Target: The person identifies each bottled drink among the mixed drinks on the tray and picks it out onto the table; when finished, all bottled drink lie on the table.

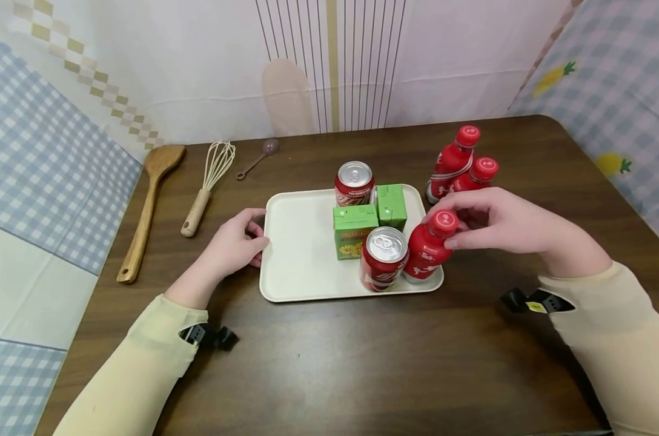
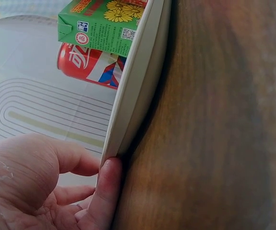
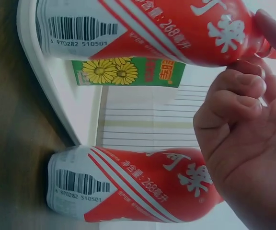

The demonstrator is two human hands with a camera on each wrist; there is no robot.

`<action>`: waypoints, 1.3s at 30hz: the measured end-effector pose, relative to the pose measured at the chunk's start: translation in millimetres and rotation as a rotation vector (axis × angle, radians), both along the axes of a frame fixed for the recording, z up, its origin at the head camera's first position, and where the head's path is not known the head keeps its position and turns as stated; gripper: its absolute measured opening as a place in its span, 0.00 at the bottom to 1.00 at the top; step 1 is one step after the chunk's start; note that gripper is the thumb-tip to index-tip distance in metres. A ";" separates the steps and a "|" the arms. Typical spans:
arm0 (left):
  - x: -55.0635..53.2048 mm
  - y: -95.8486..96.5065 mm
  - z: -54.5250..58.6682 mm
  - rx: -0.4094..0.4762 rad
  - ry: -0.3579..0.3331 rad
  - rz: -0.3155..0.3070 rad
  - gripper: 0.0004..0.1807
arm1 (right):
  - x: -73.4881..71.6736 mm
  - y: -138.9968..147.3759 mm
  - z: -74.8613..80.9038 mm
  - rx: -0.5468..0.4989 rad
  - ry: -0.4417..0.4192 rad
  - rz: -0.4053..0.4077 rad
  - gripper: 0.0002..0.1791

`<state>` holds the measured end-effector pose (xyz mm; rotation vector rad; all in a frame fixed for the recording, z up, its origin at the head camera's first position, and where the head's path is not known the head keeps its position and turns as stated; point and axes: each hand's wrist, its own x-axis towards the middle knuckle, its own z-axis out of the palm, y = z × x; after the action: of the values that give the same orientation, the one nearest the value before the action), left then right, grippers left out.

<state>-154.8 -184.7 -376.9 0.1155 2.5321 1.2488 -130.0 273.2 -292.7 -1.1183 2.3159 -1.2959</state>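
A white tray (image 1: pixel 299 242) lies on the table. My left hand (image 1: pixel 235 243) grips its left edge, fingertips at the rim in the left wrist view. With thumb and fingers, my right hand (image 1: pixel 484 221) pinches a red drink bottle (image 1: pixel 424 257) just below its cap. The bottle stands upright over the tray's front right corner, beside a red soda can (image 1: pixel 383 275). Behind them on the tray are two green drink cartons (image 1: pixel 355 233) and another soda can (image 1: pixel 354 184). Chinese lettering and a barcode show on the held bottle (image 3: pixel 143 28) in the right wrist view.
Two more red bottles (image 1: pixel 453 162) stand on the table behind the right hand, near the tray's back right corner. To the left lie a wooden spatula (image 1: pixel 151 200), a whisk (image 1: pixel 206 191) and a small measuring spoon (image 1: pixel 258 158). Patterned cloth hangs behind the table.
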 end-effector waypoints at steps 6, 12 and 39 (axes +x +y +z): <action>-0.8 -0.4 0.6 0.000 0.001 0.002 0.33 | 1.2 -3.2 2.4 0.031 -0.037 -0.070 0.21; -0.4 -0.5 -0.2 -0.004 -0.003 0.004 0.33 | 5.5 -8.2 2.8 0.108 -0.004 -0.160 0.23; 0.0 0.2 -0.1 0.001 -0.001 0.007 0.33 | 21.5 -20.3 -12.5 0.063 0.083 -0.339 0.20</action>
<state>-154.8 -184.5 -377.0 0.1062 2.5329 1.2527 -108.4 252.9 -305.2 -0.7970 2.6750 -1.2932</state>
